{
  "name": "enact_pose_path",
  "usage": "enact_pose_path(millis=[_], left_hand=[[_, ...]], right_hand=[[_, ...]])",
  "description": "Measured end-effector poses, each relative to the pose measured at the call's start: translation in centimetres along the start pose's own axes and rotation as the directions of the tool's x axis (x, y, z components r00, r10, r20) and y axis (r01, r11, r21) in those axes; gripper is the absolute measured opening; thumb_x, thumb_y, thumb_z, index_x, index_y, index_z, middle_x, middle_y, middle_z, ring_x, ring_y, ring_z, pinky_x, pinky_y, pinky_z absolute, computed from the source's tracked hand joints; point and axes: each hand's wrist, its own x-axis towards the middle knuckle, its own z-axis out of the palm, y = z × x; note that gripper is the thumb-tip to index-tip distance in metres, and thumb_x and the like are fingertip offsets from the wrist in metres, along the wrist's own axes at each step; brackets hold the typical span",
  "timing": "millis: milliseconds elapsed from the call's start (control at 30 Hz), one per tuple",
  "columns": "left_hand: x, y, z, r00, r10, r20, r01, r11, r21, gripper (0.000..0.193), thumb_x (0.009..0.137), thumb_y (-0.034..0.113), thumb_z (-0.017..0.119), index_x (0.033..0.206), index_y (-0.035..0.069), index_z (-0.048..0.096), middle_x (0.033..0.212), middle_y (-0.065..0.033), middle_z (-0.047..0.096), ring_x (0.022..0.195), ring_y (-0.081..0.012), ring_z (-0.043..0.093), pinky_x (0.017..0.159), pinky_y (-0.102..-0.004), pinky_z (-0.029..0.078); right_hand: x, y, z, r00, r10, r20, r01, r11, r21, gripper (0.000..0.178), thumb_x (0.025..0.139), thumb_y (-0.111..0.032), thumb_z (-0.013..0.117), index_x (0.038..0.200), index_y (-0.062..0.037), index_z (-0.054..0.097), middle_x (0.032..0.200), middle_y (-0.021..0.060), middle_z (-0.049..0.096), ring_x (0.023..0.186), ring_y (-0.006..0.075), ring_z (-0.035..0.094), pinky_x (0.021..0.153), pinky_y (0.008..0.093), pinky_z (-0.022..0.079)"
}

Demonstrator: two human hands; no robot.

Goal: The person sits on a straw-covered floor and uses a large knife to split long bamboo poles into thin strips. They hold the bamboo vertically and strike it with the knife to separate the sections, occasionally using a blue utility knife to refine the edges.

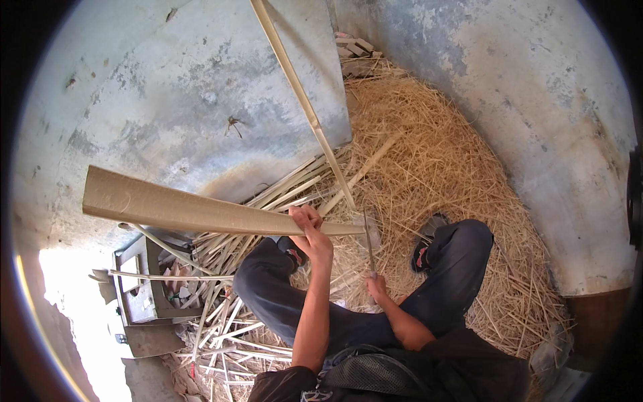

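Observation:
My left hand (312, 233) is closed around a long, broad split of bamboo (181, 204). Its wide end points to the left, and its narrow far end reaches the blade to the right of the hand. In my right hand (377, 287) is the handle of a long knife (369, 244), its thin blade seen almost edge-on and pointing away from me. The blade meets or crosses the bamboo's end; I cannot tell whether it has cut in. Under that end lies a pale block (373, 231) between my feet.
A narrow bamboo strip (305, 110) slants up against the grey wall (201, 87). Shavings (429, 161) cover the floor, with split strips (221, 315) heaped at left. Beside them sits an open box-like case (140, 281). Bricks (355, 50) are stacked in the far corner.

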Motion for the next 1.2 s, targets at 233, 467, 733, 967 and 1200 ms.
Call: enact_pose_path(millis=[233, 467, 733, 967, 1200], left_hand=[[0.5, 0.2, 0.2, 0.999, -0.018, -0.027, 0.019, 0.999, 0.037, 0.046, 0.111, 0.037, 0.041, 0.076, 0.011, 0.028, 0.059, 0.0026, 0.027, 0.052, -0.0065, 0.023, 0.047, -0.0262, 0.018], [1.0, -0.3, 0.3, 0.998, -0.044, -0.053, 0.047, 0.998, 0.044, 0.045, 0.111, 0.037, 0.04, 0.076, 0.01, 0.028, 0.059, 0.0027, 0.028, 0.052, -0.0058, 0.023, 0.047, -0.0269, 0.018], [1.6, -0.5, 0.6, 0.997, -0.061, -0.049, 0.064, 0.996, 0.059, 0.047, 0.111, 0.038, 0.04, 0.076, 0.01, 0.027, 0.059, 0.0035, 0.027, 0.052, -0.0052, 0.023, 0.047, -0.0269, 0.018], [1.7, 0.1, 0.5, 0.999, -0.02, -0.047, 0.025, 0.994, 0.104, 0.047, 0.111, 0.039, 0.04, 0.075, 0.011, 0.027, 0.059, 0.0035, 0.027, 0.052, -0.0056, 0.022, 0.047, -0.0272, 0.018], [1.4, -0.5, -0.1, 0.998, -0.064, -0.006, 0.064, 0.998, -0.022, 0.045, 0.111, 0.035, 0.042, 0.077, 0.01, 0.027, 0.06, 0.0029, 0.026, 0.052, -0.0061, 0.024, 0.047, -0.0262, 0.018]], right_hand=[[4.7, 0.9, 0.3, 0.937, -0.343, -0.07, 0.328, 0.93, -0.167, 0.029, 0.082, -0.021, 0.06, 0.088, 0.0077, 0.064, 0.075, 0.0189, 0.064, 0.075, 0.0346, 0.065, 0.071, 0.0458, 0.049], [3.3, 4.5, -0.3, 0.959, -0.173, -0.227, 0.121, 0.967, -0.225, 0.021, 0.082, -0.014, 0.063, 0.07, 0.0022, 0.058, 0.062, 0.01, 0.058, 0.049, 0.021, 0.055, 0.049, 0.0382, 0.04], [4.4, 1.1, 0.1, 0.887, -0.426, -0.179, 0.374, 0.889, -0.264, 0.016, 0.08, -0.013, 0.062, 0.079, 0.0036, 0.063, 0.07, 0.0126, 0.062, 0.054, 0.0252, 0.059, 0.055, 0.0386, 0.044], [5.1, 5.8, -0.1, 0.963, -0.115, -0.244, 0.077, 0.984, -0.163, 0.018, 0.082, -0.013, 0.062, 0.07, -0.0019, 0.054, 0.061, 0.0087, 0.053, 0.046, 0.0203, 0.05, 0.043, 0.0375, 0.039], [4.0, -0.2, -0.3, 0.99, -0.143, -0.002, 0.142, 0.989, -0.036, 0.014, 0.079, -0.011, 0.061, 0.075, -0.001, 0.053, 0.062, 0.0095, 0.052, 0.052, 0.0217, 0.053, 0.05, 0.0387, 0.04]])
